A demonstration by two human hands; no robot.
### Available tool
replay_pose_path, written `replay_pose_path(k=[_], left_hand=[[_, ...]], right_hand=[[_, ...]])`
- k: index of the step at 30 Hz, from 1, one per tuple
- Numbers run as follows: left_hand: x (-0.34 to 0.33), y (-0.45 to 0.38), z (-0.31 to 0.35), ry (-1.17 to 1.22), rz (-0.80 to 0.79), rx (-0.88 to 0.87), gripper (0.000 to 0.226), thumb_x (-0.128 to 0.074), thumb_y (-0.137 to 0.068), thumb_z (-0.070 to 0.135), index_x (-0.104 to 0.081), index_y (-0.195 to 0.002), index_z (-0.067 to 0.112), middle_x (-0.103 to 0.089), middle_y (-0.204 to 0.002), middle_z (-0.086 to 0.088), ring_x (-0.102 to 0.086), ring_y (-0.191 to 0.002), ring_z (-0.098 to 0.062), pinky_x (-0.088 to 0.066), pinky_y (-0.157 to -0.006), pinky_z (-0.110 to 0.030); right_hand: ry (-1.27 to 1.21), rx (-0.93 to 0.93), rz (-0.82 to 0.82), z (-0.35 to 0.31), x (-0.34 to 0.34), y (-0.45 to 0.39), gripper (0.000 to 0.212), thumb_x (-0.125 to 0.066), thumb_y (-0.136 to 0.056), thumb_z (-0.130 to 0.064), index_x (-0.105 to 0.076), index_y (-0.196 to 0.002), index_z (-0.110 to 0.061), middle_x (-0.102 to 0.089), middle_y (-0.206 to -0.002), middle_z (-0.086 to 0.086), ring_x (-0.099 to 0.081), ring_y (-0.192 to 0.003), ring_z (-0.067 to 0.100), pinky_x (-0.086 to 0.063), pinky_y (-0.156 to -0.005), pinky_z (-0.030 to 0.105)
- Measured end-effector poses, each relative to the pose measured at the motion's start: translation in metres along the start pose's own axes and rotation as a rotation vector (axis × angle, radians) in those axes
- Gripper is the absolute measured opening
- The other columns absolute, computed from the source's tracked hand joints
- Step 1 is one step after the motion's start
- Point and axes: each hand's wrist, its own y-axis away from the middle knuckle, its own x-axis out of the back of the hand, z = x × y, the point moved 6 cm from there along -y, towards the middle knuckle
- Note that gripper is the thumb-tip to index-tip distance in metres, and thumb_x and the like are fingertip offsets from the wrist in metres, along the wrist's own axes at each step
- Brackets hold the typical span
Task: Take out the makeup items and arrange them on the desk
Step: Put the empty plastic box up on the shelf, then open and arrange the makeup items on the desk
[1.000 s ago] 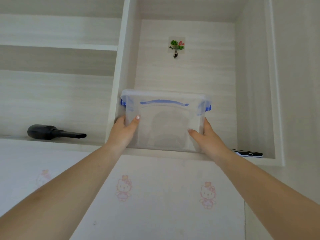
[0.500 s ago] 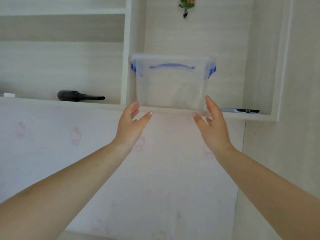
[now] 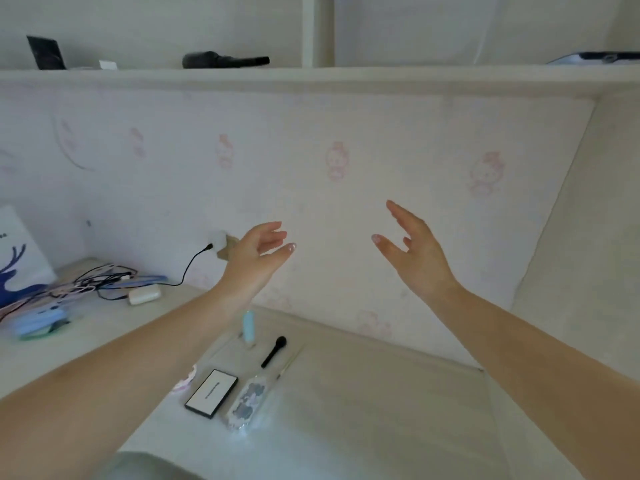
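Observation:
Several makeup items lie on the pale desk (image 3: pixel 363 393) below my arms: a black compact with a white lid (image 3: pixel 212 393), a clear patterned case (image 3: pixel 247 400), a black brush (image 3: pixel 273 351), a thin pale stick (image 3: pixel 290 363), a light blue tube (image 3: pixel 248 326) and a pink-white item (image 3: pixel 185 381) partly under my left forearm. My left hand (image 3: pixel 258 252) and my right hand (image 3: pixel 414 252) hang in the air before the wall, palms facing each other, fingers apart, holding nothing. The clear storage box is out of view.
A shelf edge (image 3: pixel 311 77) runs across the top, bearing a black hair dryer nozzle (image 3: pixel 225 60), a black card (image 3: pixel 46 51) and a phone (image 3: pixel 595 58). Tangled cables (image 3: pixel 97 278), a white charger (image 3: pixel 143 295), a blue item (image 3: pixel 38 322) and a deer-print bag (image 3: pixel 17 258) crowd the left desk.
My hands let go of the clear box on the shelf and came down, empty. My view tilted down, so the desk and the makeup items now show.

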Motion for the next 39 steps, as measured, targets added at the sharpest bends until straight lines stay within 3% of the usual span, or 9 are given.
replay_pose_path(k=[4, 8, 11, 17, 20, 23, 27, 32, 39], left_hand=[[0.045, 0.029, -0.040, -0.093, 0.047, 0.074, 0.030, -0.073, -0.078, 0.014, -0.062, -0.104, 0.022, -0.066, -0.105, 0.000, -0.062, -0.101, -0.014, -0.046, -0.093, -0.026], [0.088, 0.057, -0.080, -0.168, 0.096, 0.165, 0.029, -0.065, -0.084, 0.003, -0.060, -0.110, 0.013, -0.065, -0.106, -0.005, -0.061, -0.094, -0.012, -0.047, -0.068, -0.006], [0.120, 0.069, -0.106, -0.244, 0.128, 0.215, 0.028, -0.066, -0.083, 0.003, -0.061, -0.110, 0.008, -0.065, -0.108, -0.007, -0.060, -0.098, -0.017, -0.046, -0.075, -0.011], [0.177, 0.061, -0.146, -0.270, 0.144, 0.256, 0.023, -0.065, -0.083, -0.001, -0.063, -0.098, 0.016, -0.065, -0.103, -0.003, -0.059, -0.070, 0.018, -0.047, -0.074, -0.010], [0.203, 0.042, -0.170, -0.265, 0.112, 0.288, 0.026, -0.066, -0.083, 0.004, -0.062, -0.087, 0.030, -0.066, -0.096, 0.006, -0.061, -0.082, 0.006, -0.047, -0.081, -0.025], [0.230, 0.010, -0.199, -0.282, 0.043, 0.282, 0.026, -0.066, -0.084, 0.006, -0.061, -0.087, 0.031, -0.065, -0.095, 0.013, -0.060, -0.088, 0.002, -0.045, -0.081, -0.017], [0.273, -0.036, -0.246, -0.302, -0.036, 0.326, 0.021, -0.066, -0.085, 0.010, -0.064, -0.104, 0.019, -0.066, -0.102, 0.004, -0.061, -0.097, -0.010, -0.042, -0.081, -0.013], [0.312, -0.075, -0.290, -0.286, -0.120, 0.402, 0.025, -0.068, -0.083, 0.012, -0.065, -0.107, 0.014, -0.067, -0.106, 0.000, -0.061, -0.095, -0.006, -0.041, -0.079, -0.009], [0.331, -0.085, -0.335, -0.192, -0.169, 0.506, 0.022, -0.067, -0.084, 0.010, -0.065, -0.102, 0.022, -0.068, -0.106, 0.002, -0.063, -0.101, -0.010, -0.047, -0.090, -0.022]], right_hand=[[0.034, -0.042, -0.146, 0.011, -0.042, 0.026, 0.058, -0.062, -0.087, -0.035, -0.037, -0.141, -0.034, -0.038, -0.142, -0.009, -0.036, -0.129, 0.002, -0.028, -0.113, 0.027], [0.105, -0.056, -0.293, 0.018, -0.080, 0.039, 0.059, -0.061, -0.088, -0.037, -0.036, -0.141, -0.035, -0.036, -0.144, -0.010, -0.034, -0.133, 0.005, -0.026, -0.112, 0.024], [0.123, -0.062, -0.353, 0.021, -0.109, 0.041, 0.060, -0.061, -0.088, -0.035, -0.035, -0.142, -0.032, -0.035, -0.145, -0.009, -0.033, -0.135, 0.006, -0.023, -0.108, 0.018], [0.117, -0.099, -0.408, 0.024, -0.181, 0.040, 0.057, -0.062, -0.088, -0.030, -0.039, -0.140, -0.032, -0.038, -0.143, -0.009, -0.035, -0.132, 0.005, -0.024, -0.109, 0.019], [0.087, -0.134, -0.421, 0.027, -0.225, 0.036, 0.054, -0.063, -0.088, -0.027, -0.042, -0.137, -0.031, -0.040, -0.139, -0.010, -0.038, -0.125, 0.001, -0.025, -0.107, 0.017], [0.074, -0.186, -0.417, 0.036, -0.279, 0.026, 0.054, -0.065, -0.087, -0.025, -0.043, -0.136, -0.032, -0.042, -0.136, -0.011, -0.038, -0.118, -0.003, -0.026, -0.107, 0.018], [0.078, -0.278, -0.416, 0.044, -0.350, 0.012, 0.053, -0.065, -0.086, -0.029, -0.044, -0.134, -0.036, -0.042, -0.136, -0.012, -0.040, -0.126, 0.004, -0.030, -0.111, 0.028], [0.110, -0.407, -0.415, 0.053, -0.419, 0.005, 0.054, -0.064, -0.086, -0.032, -0.042, -0.136, -0.037, -0.041, -0.132, -0.015, -0.041, -0.123, 0.005, -0.034, -0.109, 0.032], [0.039, -0.521, -0.382, 0.067, -0.479, 0.017, 0.049, -0.066, -0.085, -0.032, -0.043, -0.122, -0.052, -0.043, -0.130, -0.020, -0.039, -0.120, -0.002, -0.034, -0.111, 0.033]])
